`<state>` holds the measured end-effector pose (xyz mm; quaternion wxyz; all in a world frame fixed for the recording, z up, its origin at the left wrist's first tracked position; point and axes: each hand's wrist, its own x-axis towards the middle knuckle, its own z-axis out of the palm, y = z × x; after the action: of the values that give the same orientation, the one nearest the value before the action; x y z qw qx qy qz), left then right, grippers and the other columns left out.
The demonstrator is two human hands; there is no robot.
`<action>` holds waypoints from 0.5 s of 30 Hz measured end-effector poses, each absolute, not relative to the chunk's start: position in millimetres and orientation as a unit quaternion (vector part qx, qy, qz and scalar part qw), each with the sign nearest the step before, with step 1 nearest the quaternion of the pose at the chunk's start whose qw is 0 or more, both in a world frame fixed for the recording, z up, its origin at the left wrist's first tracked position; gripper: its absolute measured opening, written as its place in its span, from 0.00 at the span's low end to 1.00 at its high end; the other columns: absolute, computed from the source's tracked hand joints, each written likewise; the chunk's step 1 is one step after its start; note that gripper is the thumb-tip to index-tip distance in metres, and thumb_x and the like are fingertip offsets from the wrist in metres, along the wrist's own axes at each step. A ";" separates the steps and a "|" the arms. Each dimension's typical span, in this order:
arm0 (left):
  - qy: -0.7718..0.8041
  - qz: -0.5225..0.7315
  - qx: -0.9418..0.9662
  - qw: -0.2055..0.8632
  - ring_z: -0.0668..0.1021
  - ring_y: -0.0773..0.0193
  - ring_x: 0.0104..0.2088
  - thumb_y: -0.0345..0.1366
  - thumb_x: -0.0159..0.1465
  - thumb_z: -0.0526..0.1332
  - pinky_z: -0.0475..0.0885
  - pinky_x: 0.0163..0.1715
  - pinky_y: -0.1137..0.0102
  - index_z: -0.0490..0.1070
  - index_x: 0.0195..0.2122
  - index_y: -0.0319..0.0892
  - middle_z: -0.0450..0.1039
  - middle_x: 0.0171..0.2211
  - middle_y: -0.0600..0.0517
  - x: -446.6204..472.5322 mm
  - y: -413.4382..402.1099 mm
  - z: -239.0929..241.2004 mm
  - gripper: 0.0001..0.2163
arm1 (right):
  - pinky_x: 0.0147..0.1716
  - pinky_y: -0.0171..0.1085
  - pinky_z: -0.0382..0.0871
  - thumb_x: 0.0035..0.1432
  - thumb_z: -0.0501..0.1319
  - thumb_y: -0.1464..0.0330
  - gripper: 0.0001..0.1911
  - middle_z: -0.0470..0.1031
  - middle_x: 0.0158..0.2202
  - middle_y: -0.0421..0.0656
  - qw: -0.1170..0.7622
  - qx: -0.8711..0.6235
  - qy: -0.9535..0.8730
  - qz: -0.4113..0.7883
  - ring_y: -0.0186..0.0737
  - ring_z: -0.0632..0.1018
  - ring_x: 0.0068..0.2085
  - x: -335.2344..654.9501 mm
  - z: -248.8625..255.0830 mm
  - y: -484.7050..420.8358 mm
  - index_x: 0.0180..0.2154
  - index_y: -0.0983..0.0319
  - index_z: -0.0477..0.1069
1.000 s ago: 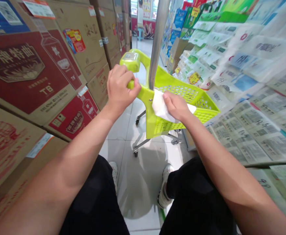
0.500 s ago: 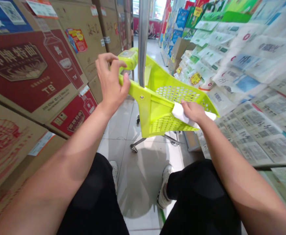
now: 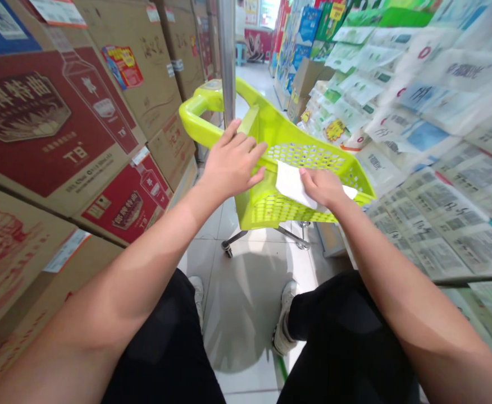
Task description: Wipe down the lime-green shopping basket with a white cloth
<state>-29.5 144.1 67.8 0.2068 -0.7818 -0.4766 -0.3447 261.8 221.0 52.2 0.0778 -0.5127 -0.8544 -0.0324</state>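
Observation:
A yellow-green plastic shopping cart (image 3: 267, 216) with perforated basket walls stands in front of me, its loop handle toward the left. My left hand (image 3: 234, 163) lies over the cart's near side, by the foot of a metal pole (image 3: 227, 67), its fingers spread and nothing visible in them. Pressed against the near rim of the basket is a white cloth (image 3: 290, 182), or a paper wipe; I cannot tell which. My right hand (image 3: 324, 188) is closed on it, the thumb on top. Part of the cloth is hidden beneath that hand.
Stacked cardboard cartons (image 3: 115, 134) wall the left side. On the right, shelves carry white plastic-wrapped packs (image 3: 431, 101). A brown box (image 3: 309, 78) stands farther along the aisle. Cart legs with casters (image 3: 228, 249) rest on the tiled floor (image 3: 237, 314), near my shoes.
My left hand has left the handle and moved right and down onto the cart's near side. My right hand has slid slightly left along the rim with the white cloth.

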 end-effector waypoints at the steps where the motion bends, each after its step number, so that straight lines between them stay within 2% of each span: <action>1: -0.479 -0.352 -0.778 0.204 0.78 0.45 0.57 0.40 0.66 0.67 0.56 0.78 0.39 0.79 0.52 0.53 0.80 0.46 0.49 -30.1 146.5 66.7 0.14 | 0.39 0.45 0.65 0.78 0.35 0.47 0.42 0.85 0.48 0.60 0.061 -0.538 -0.840 -0.038 0.62 0.83 0.48 278.3 49.0 227.4 0.49 0.63 0.82; 5: -0.520 -0.326 -0.768 0.185 0.75 0.41 0.63 0.39 0.66 0.67 0.53 0.78 0.36 0.79 0.54 0.49 0.79 0.51 0.45 -25.8 145.9 67.2 0.15 | 0.39 0.46 0.65 0.77 0.36 0.46 0.42 0.85 0.48 0.62 0.054 -0.584 -0.808 -0.050 0.64 0.83 0.47 334.7 36.9 242.5 0.48 0.64 0.83; 10: -0.550 -0.320 -0.753 0.169 0.67 0.38 0.73 0.33 0.66 0.67 0.51 0.78 0.35 0.75 0.62 0.50 0.70 0.67 0.42 -7.2 128.7 71.2 0.22 | 0.43 0.45 0.68 0.74 0.47 0.41 0.37 0.85 0.54 0.53 0.175 -0.477 -0.861 -0.004 0.60 0.83 0.49 340.8 32.3 235.2 0.61 0.59 0.78; 11: -0.547 -0.327 -0.751 0.170 0.66 0.39 0.74 0.32 0.67 0.66 0.53 0.78 0.36 0.74 0.63 0.49 0.68 0.70 0.41 -0.5 124.8 70.1 0.22 | 0.43 0.45 0.68 0.74 0.48 0.41 0.37 0.85 0.54 0.53 0.194 -0.452 -0.870 0.007 0.58 0.83 0.49 333.7 32.7 232.8 0.60 0.59 0.79; 13: -0.536 -0.334 -0.761 0.150 0.68 0.39 0.73 0.31 0.69 0.64 0.60 0.76 0.39 0.75 0.61 0.47 0.68 0.69 0.40 15.8 118.7 63.7 0.19 | 0.43 0.44 0.68 0.75 0.47 0.40 0.37 0.85 0.49 0.53 0.226 -0.417 -0.879 0.035 0.56 0.82 0.46 316.4 34.5 228.7 0.52 0.60 0.81; 15: -0.520 -0.329 -0.785 0.076 0.76 0.41 0.64 0.31 0.71 0.61 0.72 0.67 0.44 0.76 0.58 0.44 0.74 0.63 0.39 33.2 116.4 51.1 0.15 | 0.41 0.44 0.67 0.76 0.44 0.38 0.39 0.84 0.42 0.52 0.272 -0.393 -0.876 0.074 0.52 0.81 0.41 298.6 37.5 225.4 0.43 0.60 0.80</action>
<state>33.2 116.4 51.1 0.0760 -0.7849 -0.5195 -0.3289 298.6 225.4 37.5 0.2715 -0.3926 -0.8756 0.0742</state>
